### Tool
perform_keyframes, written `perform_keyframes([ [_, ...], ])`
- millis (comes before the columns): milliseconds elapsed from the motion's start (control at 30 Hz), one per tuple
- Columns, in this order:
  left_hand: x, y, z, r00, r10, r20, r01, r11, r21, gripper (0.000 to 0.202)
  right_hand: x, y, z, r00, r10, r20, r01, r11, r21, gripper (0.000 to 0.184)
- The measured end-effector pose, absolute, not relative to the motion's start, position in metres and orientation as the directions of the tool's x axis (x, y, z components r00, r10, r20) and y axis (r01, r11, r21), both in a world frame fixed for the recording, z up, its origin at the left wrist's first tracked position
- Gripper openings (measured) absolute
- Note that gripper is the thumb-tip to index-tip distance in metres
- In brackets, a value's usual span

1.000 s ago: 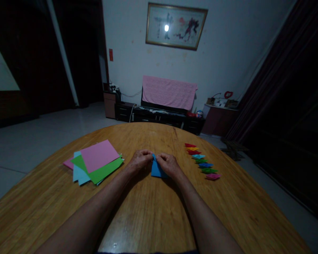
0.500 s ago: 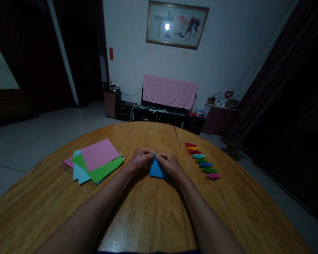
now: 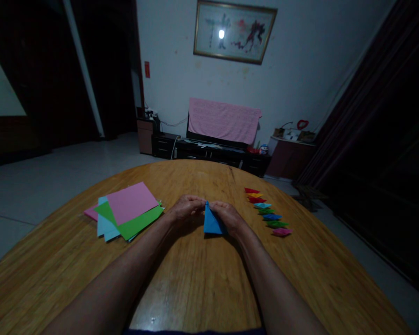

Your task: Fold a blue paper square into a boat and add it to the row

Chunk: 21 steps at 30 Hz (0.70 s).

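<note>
1. Step in hand, as judged: folding. The left hand (image 3: 185, 208) and right hand (image 3: 227, 217) meet at the middle of the wooden tabletop (image 3: 195, 284), working on a folded blue paper (image 3: 213, 222). The work looks centred on the paper's narrow tip.
2. Paper's position: triangular in outline, tip pointing away from the person, wider edge toward the person. It sits between the hands, its lower part on or just above the wood; contact is hard to confirm in this dim view.
3. Grip: both hands are closed and curled inward, not released. The left hand pinches at or beside the tip, and the right hand clasps the paper's right side. Finger placement is partly hidden by the knuckles.
4. Next move, as judged: sharpening any crease here calls for keeping the edges aligned at the tip and pressing along the fold against the wood.
5. Left of the hands: a loose stack of coloured paper sheets (image 3: 127, 211) in pink, green and light blue, with a pink sheet (image 3: 132, 202) on top.
6. Right of the hands: a row of small folded paper shapes (image 3: 267, 211) runs away from the person in red, yellow, blue, green and pink, well clear of the right hand.
</note>
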State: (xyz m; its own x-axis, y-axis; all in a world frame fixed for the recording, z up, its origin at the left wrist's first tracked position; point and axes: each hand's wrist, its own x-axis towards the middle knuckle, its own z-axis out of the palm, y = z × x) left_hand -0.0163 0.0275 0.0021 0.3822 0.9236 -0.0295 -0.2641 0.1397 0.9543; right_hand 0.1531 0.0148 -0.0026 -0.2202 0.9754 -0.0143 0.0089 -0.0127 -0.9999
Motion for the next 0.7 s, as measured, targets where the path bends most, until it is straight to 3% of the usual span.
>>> perform_keyframes([
  [200,-0.020,0.032,-0.001,0.355,0.935,0.003,-0.149,0.053,0.987,0.025,0.152,0.012,0.000,-0.217,0.976,0.011,0.043,0.021,-0.999,0.029],
  [500,-0.018,0.032,-0.003,0.334,0.942,-0.022,-0.148,0.076,0.986,0.024,0.151,0.009,0.006,-0.183,0.983,0.002,0.135,0.028,-0.990,0.027],
  [700,-0.010,0.030,-0.014,0.290,0.957,-0.018,-0.351,0.124,0.928,0.011,0.151,0.011,0.002,-0.172,0.985,0.028,0.157,0.056,-0.986,0.028],
])
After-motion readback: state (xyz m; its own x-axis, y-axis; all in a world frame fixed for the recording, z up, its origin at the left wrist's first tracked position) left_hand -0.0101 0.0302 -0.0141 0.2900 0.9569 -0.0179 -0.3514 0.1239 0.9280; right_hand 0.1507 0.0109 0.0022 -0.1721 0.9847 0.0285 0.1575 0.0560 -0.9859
